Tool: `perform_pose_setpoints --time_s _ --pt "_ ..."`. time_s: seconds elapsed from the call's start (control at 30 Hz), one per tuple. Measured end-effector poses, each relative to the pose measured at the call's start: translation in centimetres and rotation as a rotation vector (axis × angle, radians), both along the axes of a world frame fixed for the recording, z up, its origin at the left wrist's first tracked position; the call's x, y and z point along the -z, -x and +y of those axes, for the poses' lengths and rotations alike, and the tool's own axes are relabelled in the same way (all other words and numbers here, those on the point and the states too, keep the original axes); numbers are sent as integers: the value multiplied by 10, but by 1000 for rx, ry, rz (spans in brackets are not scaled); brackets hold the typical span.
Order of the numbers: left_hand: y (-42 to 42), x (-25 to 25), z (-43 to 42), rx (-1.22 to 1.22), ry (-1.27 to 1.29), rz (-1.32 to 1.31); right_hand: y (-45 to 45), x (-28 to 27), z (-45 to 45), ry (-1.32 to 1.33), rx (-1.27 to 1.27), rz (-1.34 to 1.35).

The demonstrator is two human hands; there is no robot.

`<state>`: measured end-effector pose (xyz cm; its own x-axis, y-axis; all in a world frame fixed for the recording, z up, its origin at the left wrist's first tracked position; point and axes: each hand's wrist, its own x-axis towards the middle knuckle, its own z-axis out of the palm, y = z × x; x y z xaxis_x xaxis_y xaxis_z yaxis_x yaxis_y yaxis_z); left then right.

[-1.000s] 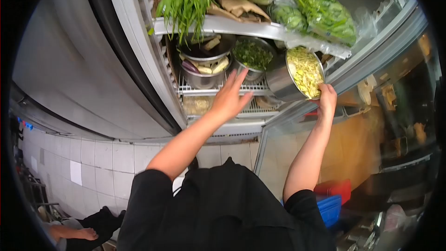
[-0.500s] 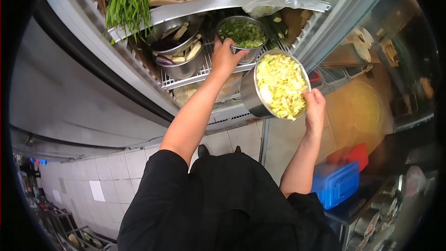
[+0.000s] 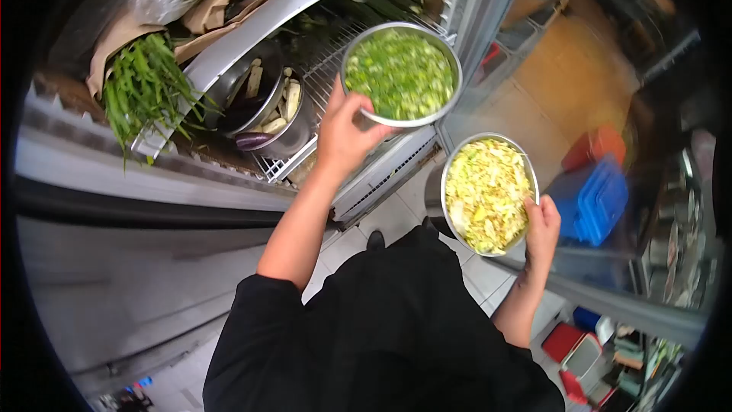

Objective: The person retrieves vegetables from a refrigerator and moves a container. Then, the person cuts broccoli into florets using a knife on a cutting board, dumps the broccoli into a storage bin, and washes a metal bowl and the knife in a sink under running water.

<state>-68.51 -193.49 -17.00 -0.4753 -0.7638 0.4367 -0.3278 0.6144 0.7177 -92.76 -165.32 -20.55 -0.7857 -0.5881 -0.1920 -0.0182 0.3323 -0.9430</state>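
My left hand (image 3: 347, 133) grips the near left rim of a round metal container of chopped greens (image 3: 400, 75), held in front of the fridge shelf. Lower and to the right, my right hand (image 3: 541, 229) holds the right rim of a metal container of chopped yellow-green vegetable (image 3: 488, 194). The two containers are apart. On the wire shelf (image 3: 320, 69), left of my left hand, stands a metal pot with eggplant pieces (image 3: 288, 131), and a second metal bowl (image 3: 248, 84) with more pieces rests on it.
Long green stalks in brown paper (image 3: 141, 88) hang over the upper shelf's edge (image 3: 267, 19). The glass door (image 3: 488, 46) stands open at the right. Beyond it are a blue bin (image 3: 595, 198) and a red one. A red stool (image 3: 564, 342) is at the lower right.
My left hand has taken hold of the greens container and drawn it off the shelf. My right hand has brought the yellow-green container away from the fridge. The view has turned.
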Motion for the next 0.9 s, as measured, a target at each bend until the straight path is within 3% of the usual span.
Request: perform_pose_setpoints --time_s 0.17,0.23,0.27,0.47,0.7,0.9 --pt "-28 43 32 255 -108 -113 -30 -10 62 52 224 -89" --pt "-39 68 44 374 -262 -151 -41 -10 83 72 279 -97" --pt "-44 81 51 409 -210 -154 -44 -8 92 84 308 -95" --pt "-86 131 110 477 -334 -271 -48 16 152 37 367 -53" --pt "-104 145 225 582 -379 -312 -78 46 205 0 315 -117" --pt "-97 138 339 671 -263 -236 -111 22 244 -165 90 5"
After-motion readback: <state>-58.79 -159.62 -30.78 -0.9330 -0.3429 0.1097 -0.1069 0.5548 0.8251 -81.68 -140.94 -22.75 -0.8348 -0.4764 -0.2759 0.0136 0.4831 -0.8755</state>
